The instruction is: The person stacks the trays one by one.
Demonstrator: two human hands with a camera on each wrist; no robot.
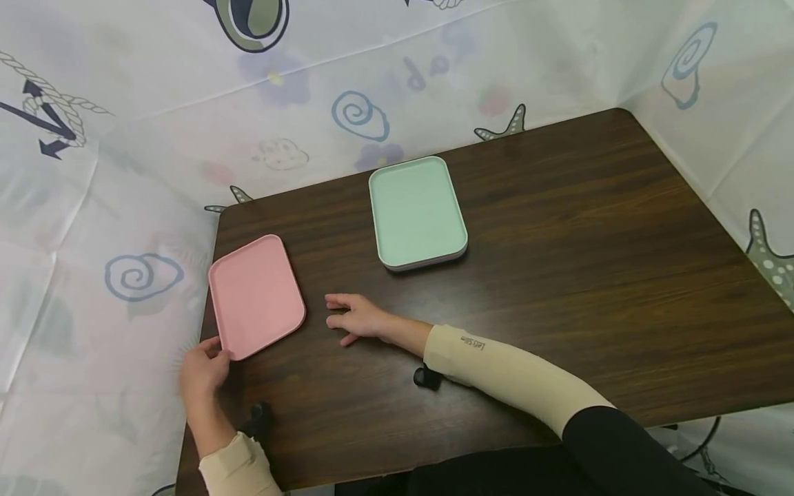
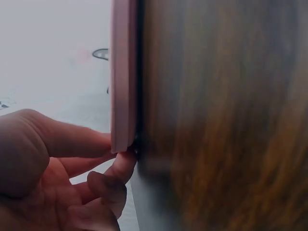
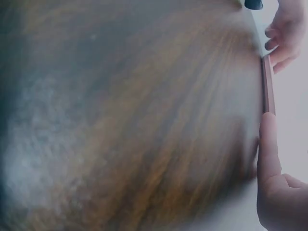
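Observation:
A pink rectangular tray (image 1: 257, 296) with rounded corners lies at the left side of the table. My left hand (image 1: 203, 372) pinches its near left corner, thumb above; the left wrist view shows the tray's edge (image 2: 123, 86) between thumb and fingers. To the right of the tray, my right hand (image 1: 360, 318) is held over the table, fingers spread towards the tray and apart from it. It holds nothing. A mint green tray (image 1: 418, 210) lies near the back edge, on top of at least one other tray whose edge shows below it.
The dark wood-grain table (image 1: 595, 275) stretches off to the right. Behind it and at both sides hangs a white printed cloth (image 1: 422, 83). Small black devices are strapped at both wrists, such as the right wrist's device (image 1: 426, 377).

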